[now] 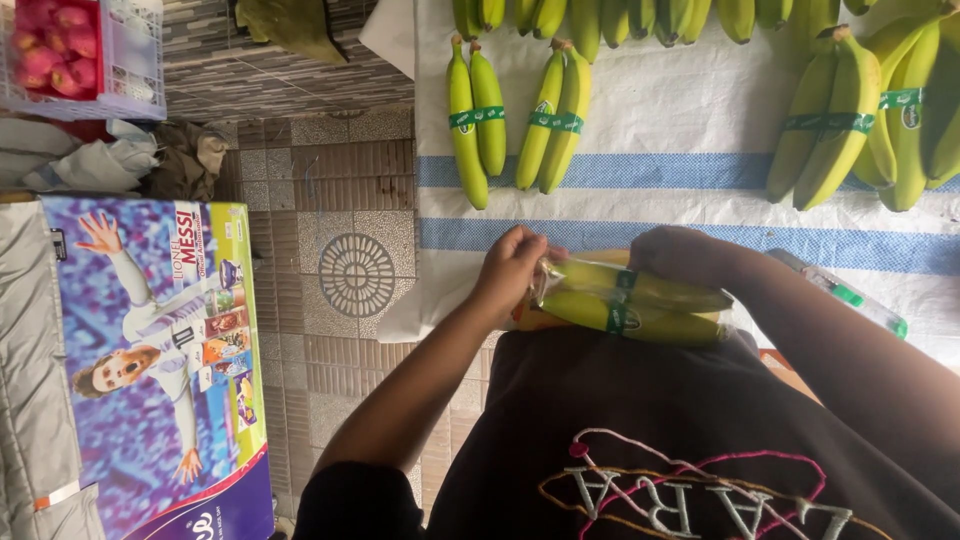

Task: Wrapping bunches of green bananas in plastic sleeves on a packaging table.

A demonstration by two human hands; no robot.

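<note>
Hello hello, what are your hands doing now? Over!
Left hand and right hand gripping opposite ends of the clear-plastic-wrapped pair of green-banded bananas. Loose banded green banana bunches on white-and-blue woven cloth ahead. Nothing blocking.

Soft, even daylight with faint shadows; mild glare on the clear plastic wrap (560,275); near dark shirt (640,440) slightly blurred.

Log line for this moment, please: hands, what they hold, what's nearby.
left hand: grip on bagged banana pair | right hand: grip on its far end | banded banana pairs on white cloth | printed box at left
</note>
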